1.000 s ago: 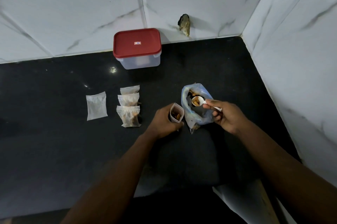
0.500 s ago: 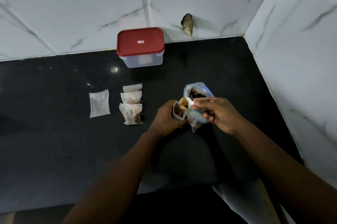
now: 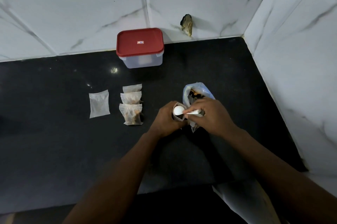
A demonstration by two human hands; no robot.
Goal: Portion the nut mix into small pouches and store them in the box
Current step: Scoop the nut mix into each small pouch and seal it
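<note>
A: Where's the nut mix?
B: On the black stone counter (image 3: pixel 54 150), nearer me than the clear plastic red-lidded box (image 3: pixel 140 46), in the open bluish plastic bag (image 3: pixel 200 89).
A: Hands?
B: The left hand (image 3: pixel 164 119) has its fingers curled round 1 small open pouch (image 3: pixel 175 118). The right hand (image 3: pixel 211 116) pinches a white plastic spoon (image 3: pixel 178 110), upturned over the pouch.

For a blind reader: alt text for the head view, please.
A right hand tips a white spoon into a small pouch held by the left hand, beside an open nut-mix bag. Four more pouches and a red-lidded box sit on the black counter.
</note>
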